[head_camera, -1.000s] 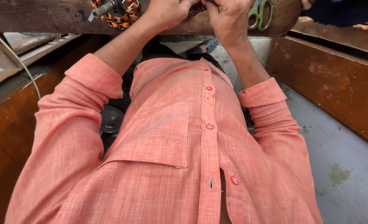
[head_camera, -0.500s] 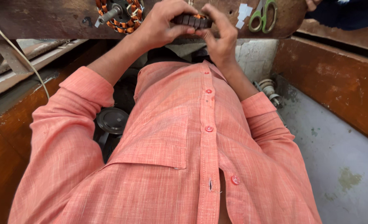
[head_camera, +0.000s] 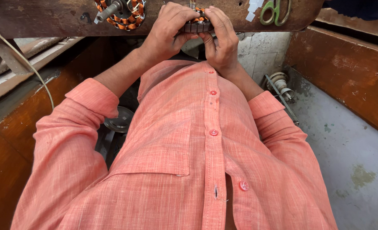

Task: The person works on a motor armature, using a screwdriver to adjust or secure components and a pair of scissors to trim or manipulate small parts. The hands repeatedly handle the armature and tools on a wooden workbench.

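A small round motor stator [head_camera: 196, 24] with orange copper windings and a dark metal core is gripped from both sides at the edge of the dark wooden bench [head_camera: 48, 19]. My left hand [head_camera: 168, 30] wraps its left side with the fingers over the top. On the right side, my right hand [head_camera: 221, 40] presses it with thumb and fingertips. Most of the stator is hidden by my fingers. My salmon shirt fills the lower part of the view.
A second wound stator on a metal shaft [head_camera: 120, 12] lies on the bench to the left. Green-handled scissors [head_camera: 275, 10] lie at the bench's right. A metal disc [head_camera: 120, 120] and a small motor part [head_camera: 280, 81] sit on the floor. Wooden panels stand on both sides.
Both hands with the stator have come lower in the view, toward my chest, as the view tilted up. My fingers have shifted their hold around the stator.
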